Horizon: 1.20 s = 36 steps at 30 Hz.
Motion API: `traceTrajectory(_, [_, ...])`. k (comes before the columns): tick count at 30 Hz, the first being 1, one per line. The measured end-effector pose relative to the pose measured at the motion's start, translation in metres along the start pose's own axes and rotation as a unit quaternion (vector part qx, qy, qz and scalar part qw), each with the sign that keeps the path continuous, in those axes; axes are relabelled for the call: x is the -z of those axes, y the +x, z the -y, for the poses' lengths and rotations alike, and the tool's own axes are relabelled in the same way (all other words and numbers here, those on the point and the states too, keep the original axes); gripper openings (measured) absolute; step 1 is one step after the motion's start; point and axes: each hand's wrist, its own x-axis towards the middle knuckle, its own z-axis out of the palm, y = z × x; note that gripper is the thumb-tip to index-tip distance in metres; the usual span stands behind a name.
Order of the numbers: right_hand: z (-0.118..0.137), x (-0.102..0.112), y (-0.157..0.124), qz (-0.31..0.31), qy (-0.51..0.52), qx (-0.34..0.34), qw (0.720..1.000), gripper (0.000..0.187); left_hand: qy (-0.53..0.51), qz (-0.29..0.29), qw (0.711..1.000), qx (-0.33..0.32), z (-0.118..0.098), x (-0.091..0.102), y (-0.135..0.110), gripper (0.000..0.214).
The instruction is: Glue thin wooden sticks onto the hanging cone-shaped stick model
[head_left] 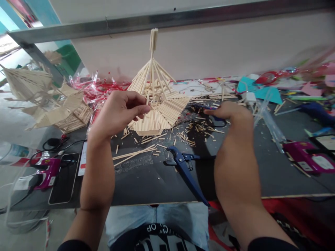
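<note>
My left hand (pixel 128 109) is closed in a pinch on a thin wooden stick (pixel 148 99) at the front of a model built of wooden sticks (pixel 174 109). This model has a sloped, tower-like roof with a bundled spire. To the right, my right hand (pixel 232 113) curls over a dark blue-handled tool (pixel 220 121) that points left; its kind is blurred, and most of the fingers are hidden behind the hand. Blue pipe cutters (pixel 181 164) lie on the dark table (pixel 157 190) between my forearms.
Cut stick pieces (pixel 192 139) litter the table around the model. Longer sticks (pixel 133 155) lie in front. At left are another stick model (pixel 60 104), red-tipped clear plastic (pixel 96 87), a phone (pixel 64 177) and a purple power block (pixel 49 172); a second purple block (pixel 305 157) stands right.
</note>
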Motion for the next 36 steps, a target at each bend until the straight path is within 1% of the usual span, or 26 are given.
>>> traceTrajectory(2, [0.023, 0.016, -0.004, -0.017, -0.040, -0.049, 0.998, 0.052, -0.012, -0.016, 1.000, 0.003, -0.002, -0.003, 0.001, 0.008])
traceTrajectory(3, [0.041, 0.025, -0.009, -0.041, -0.053, -0.064, 0.996, 0.043, -0.016, -0.023, 1.000, 0.004, -0.003, -0.004, 0.001, 0.008])
traceTrajectory(4, [0.062, 0.033, -0.015, -0.079, -0.046, -0.073, 0.993, 0.031, -0.019, -0.029, 0.999, 0.003, -0.004, -0.006, 0.002, 0.009])
traceTrajectory(5, [0.085, 0.039, -0.022, -0.104, -0.005, -0.042, 0.994, 0.021, -0.020, -0.035, 0.999, 0.002, -0.004, -0.007, 0.002, 0.009])
traceTrajectory(6, [0.109, 0.043, -0.030, -0.104, 0.048, 0.004, 0.993, 0.025, -0.022, -0.039, 0.999, 0.001, -0.005, -0.009, 0.002, 0.010])
traceTrajectory(7, [0.131, 0.044, -0.039, -0.099, 0.102, 0.070, 0.987, 0.029, -0.025, -0.043, 0.999, -0.001, -0.005, -0.010, 0.003, 0.011])
traceTrajectory(8, [0.152, 0.043, -0.047, -0.075, 0.149, 0.144, 0.975, 0.033, -0.029, -0.046, 0.999, -0.001, -0.005, -0.011, 0.003, 0.012])
traceTrajectory(9, [0.169, 0.039, -0.054, -0.035, 0.177, 0.218, 0.959, 0.041, -0.032, -0.048, 0.998, 0.001, -0.005, -0.012, 0.003, 0.013])
traceTrajectory(10, [0.183, 0.034, -0.060, 0.001, 0.187, 0.274, 0.943, 0.047, -0.034, -0.049, 0.998, 0.003, -0.004, -0.013, 0.004, 0.012])
traceTrajectory(11, [0.193, 0.028, -0.064, 0.026, 0.183, 0.313, 0.932, 0.053, -0.034, -0.047, 0.998, 0.004, -0.004, -0.014, 0.004, 0.012])
traceTrajectory(12, [0.200, 0.021, -0.066, 0.035, 0.180, 0.337, 0.923, 0.057, -0.031, -0.044, 0.999, 0.004, -0.003, -0.014, 0.004, 0.011])
traceTrajectory(15, [0.205, 0.008, -0.064, 0.036, 0.167, 0.350, 0.921, 0.060, -0.020, -0.034, 0.999, -0.005, -0.001, -0.014, 0.003, 0.010])
traceTrajectory(17, [0.203, 0.005, -0.061, 0.038, 0.167, 0.358, 0.918, 0.062, -0.017, -0.025, 1.000, -0.007, 0.000, -0.014, 0.003, 0.011])
traceTrajectory(19, [0.200, 0.006, -0.059, 0.039, 0.169, 0.371, 0.913, 0.063, -0.017, -0.014, 1.000, -0.004, 0.000, -0.013, 0.004, 0.011])
traceTrajectory(23, [0.195, 0.011, -0.058, 0.023, 0.156, 0.374, 0.914, 0.060, -0.020, 0.000, 1.000, -0.003, -0.004, -0.014, 0.004, 0.014])
traceTrajectory(27, [0.195, 0.012, -0.059, 0.028, 0.157, 0.357, 0.921, 0.061, -0.034, 0.004, 0.999, -0.008, -0.007, -0.014, 0.003, 0.015])
traceTrajectory(32, [0.199, 0.009, -0.062, 0.053, 0.125, 0.319, 0.938, 0.053, -0.025, 0.012, 1.000, -0.003, -0.007, -0.014, 0.003, 0.010])
traceTrajectory(33, [0.199, 0.009, -0.061, 0.056, 0.119, 0.318, 0.939, 0.054, -0.024, 0.015, 1.000, -0.002, -0.006, -0.014, 0.003, 0.010])
traceTrajectory(36, [0.193, 0.009, -0.057, 0.038, 0.118, 0.337, 0.933, 0.060, -0.024, 0.010, 1.000, -0.002, -0.005, -0.012, 0.004, 0.008])
